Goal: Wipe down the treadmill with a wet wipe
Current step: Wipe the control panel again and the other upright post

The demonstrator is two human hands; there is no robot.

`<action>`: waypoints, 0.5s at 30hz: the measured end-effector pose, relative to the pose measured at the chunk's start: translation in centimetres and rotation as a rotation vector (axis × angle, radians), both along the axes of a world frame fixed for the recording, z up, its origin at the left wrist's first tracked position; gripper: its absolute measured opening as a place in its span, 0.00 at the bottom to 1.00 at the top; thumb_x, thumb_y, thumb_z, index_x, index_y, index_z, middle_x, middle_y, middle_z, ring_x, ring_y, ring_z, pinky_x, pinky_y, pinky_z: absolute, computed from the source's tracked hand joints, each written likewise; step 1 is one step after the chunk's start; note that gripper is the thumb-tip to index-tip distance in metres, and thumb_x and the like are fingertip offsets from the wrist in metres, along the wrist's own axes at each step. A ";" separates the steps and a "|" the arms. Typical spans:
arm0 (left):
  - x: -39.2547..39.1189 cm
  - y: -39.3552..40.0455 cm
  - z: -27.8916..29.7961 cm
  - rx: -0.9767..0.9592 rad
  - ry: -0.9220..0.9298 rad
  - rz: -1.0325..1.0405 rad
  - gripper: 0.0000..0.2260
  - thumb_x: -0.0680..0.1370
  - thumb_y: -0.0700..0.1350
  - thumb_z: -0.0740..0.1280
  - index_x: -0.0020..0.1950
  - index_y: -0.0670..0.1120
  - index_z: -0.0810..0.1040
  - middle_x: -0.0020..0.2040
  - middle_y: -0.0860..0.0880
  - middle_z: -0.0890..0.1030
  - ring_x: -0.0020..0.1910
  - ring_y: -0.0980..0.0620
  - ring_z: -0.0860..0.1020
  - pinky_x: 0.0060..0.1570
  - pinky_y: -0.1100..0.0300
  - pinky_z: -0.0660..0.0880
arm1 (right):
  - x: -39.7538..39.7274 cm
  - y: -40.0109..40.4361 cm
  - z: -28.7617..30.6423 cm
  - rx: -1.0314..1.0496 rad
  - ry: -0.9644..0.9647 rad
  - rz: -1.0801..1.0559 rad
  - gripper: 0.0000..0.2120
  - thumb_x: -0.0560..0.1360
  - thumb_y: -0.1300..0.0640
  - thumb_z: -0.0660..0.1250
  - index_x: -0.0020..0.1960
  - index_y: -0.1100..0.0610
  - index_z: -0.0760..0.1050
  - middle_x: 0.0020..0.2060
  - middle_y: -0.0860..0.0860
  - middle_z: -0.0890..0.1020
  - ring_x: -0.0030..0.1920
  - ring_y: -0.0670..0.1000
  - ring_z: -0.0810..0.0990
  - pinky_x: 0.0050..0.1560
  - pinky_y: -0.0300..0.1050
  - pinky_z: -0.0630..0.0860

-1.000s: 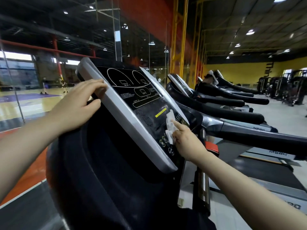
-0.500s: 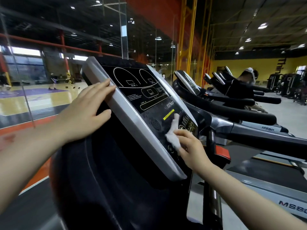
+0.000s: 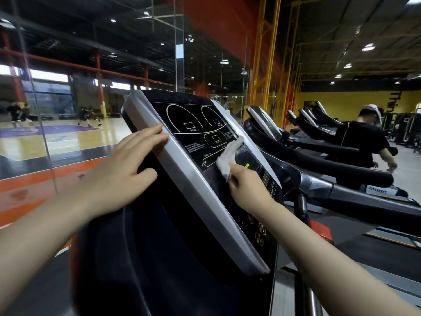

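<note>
A: Starting at the left, what is the left hand (image 3: 118,176) doing?

B: It lies flat, fingers straight and relaxed, fingertips resting on the grey side frame (image 3: 182,176) of the treadmill console (image 3: 198,135); the thumb sits against the dark back of the console. It grasps nothing.

A: And the wet wipe (image 3: 227,156)?

B: White and crumpled, it is pressed on the black display panel, over the lower printed outlines, near the panel's middle. The right hand (image 3: 248,188) pinches its lower end between curled fingers and thumb; most of the wipe sticks up beyond the fingertips, toward the far edge of the console.

A: What about the room?

B: Behind glass on the left is a basketball court (image 3: 59,137) with wooden floor, purple paint and small blurred players. Orange flooring runs beside the machine. To the right, a row of treadmills (image 3: 319,156) stretches toward a yellow wall (image 3: 355,101), and a person in black (image 3: 364,142) stands among them. Ceiling lights dot the dark roof.
</note>
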State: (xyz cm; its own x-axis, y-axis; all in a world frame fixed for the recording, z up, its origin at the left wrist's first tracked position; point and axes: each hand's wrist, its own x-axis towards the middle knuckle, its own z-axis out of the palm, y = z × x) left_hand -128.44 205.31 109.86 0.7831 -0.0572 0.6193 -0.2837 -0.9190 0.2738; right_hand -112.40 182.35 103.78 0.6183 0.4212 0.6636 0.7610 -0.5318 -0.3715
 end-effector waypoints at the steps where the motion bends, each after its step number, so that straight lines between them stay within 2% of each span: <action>1: 0.0 0.0 0.0 -0.007 0.000 -0.003 0.33 0.70 0.48 0.56 0.76 0.63 0.60 0.74 0.72 0.53 0.72 0.74 0.48 0.71 0.64 0.49 | -0.9 -0.5 -0.3 0.000 -0.007 0.033 0.08 0.74 0.68 0.60 0.42 0.57 0.72 0.37 0.50 0.78 0.37 0.51 0.74 0.39 0.45 0.68; 2: 0.0 0.0 0.1 -0.016 -0.006 -0.008 0.33 0.70 0.48 0.56 0.75 0.63 0.61 0.75 0.72 0.54 0.73 0.72 0.49 0.71 0.64 0.50 | -2.4 -1.1 -0.6 -0.016 -0.046 0.105 0.08 0.73 0.68 0.60 0.44 0.57 0.74 0.37 0.49 0.78 0.37 0.49 0.74 0.39 0.46 0.70; 4: 0.0 0.1 0.0 -0.057 -0.019 -0.040 0.33 0.69 0.46 0.57 0.74 0.63 0.63 0.76 0.70 0.57 0.75 0.69 0.52 0.72 0.63 0.52 | -5.2 -2.1 -0.8 -0.067 -0.095 0.268 0.11 0.73 0.68 0.62 0.49 0.55 0.77 0.40 0.46 0.80 0.40 0.45 0.77 0.44 0.40 0.73; 6: 0.0 0.2 0.0 -0.175 -0.022 -0.122 0.32 0.68 0.43 0.58 0.71 0.63 0.67 0.74 0.70 0.62 0.74 0.69 0.57 0.71 0.65 0.55 | -4.4 -2.3 -0.2 -0.111 -0.097 0.291 0.14 0.73 0.69 0.62 0.52 0.55 0.78 0.43 0.46 0.81 0.44 0.44 0.79 0.47 0.38 0.74; 9: -0.4 0.2 0.1 -0.323 -0.008 -0.196 0.33 0.67 0.39 0.58 0.69 0.63 0.71 0.71 0.71 0.67 0.72 0.71 0.61 0.66 0.76 0.59 | 0.0 -1.6 1.2 -0.066 0.016 0.149 0.15 0.73 0.70 0.58 0.41 0.50 0.72 0.37 0.48 0.78 0.39 0.46 0.77 0.41 0.46 0.71; 11: -0.6 0.1 0.1 -0.344 -0.004 -0.196 0.33 0.67 0.40 0.57 0.70 0.61 0.70 0.72 0.69 0.67 0.72 0.71 0.61 0.68 0.71 0.58 | 0.1 -1.0 1.6 -0.033 0.031 0.127 0.16 0.73 0.69 0.58 0.39 0.48 0.73 0.32 0.43 0.75 0.34 0.40 0.74 0.39 0.43 0.68; 13: -0.5 -0.1 0.0 -0.364 -0.013 -0.172 0.34 0.66 0.41 0.57 0.72 0.61 0.69 0.73 0.69 0.65 0.73 0.71 0.60 0.69 0.69 0.58 | -2.5 -0.8 1.4 -0.041 -0.006 0.269 0.19 0.72 0.70 0.60 0.46 0.47 0.78 0.36 0.41 0.79 0.37 0.35 0.77 0.42 0.37 0.71; 15: -0.5 -0.1 0.1 -0.404 -0.011 -0.118 0.36 0.66 0.44 0.58 0.75 0.62 0.65 0.75 0.70 0.61 0.72 0.69 0.60 0.67 0.67 0.59 | -4.4 -0.8 1.4 -0.078 -0.060 0.418 0.22 0.72 0.72 0.61 0.53 0.47 0.78 0.44 0.39 0.81 0.45 0.35 0.78 0.48 0.34 0.73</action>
State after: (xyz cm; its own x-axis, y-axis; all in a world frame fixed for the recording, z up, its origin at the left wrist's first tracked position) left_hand -128.92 205.26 109.96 0.7787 0.1030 0.6189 -0.3859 -0.6992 0.6019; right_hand -116.76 181.57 105.16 0.3444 0.6780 0.6493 0.9363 -0.1975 -0.2904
